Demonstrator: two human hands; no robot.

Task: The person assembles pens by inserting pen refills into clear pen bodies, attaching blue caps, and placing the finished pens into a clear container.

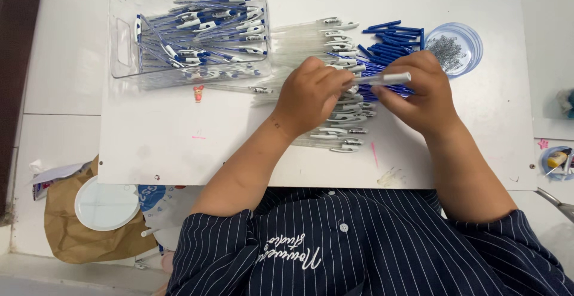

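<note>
Head view: both hands, left (311,92) and right (418,89), seemingly grip one slim clear plastic pen barrel (385,79) above blue refills (388,48).

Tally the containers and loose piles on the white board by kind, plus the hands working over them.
Clear bin of finished pens: 1
Round dish of springs: 1
Pile of clear barrels: 1
Pile of blue refills: 1
Hands, left hand and right hand, sharing one pen: 2
Total: 6
</note>
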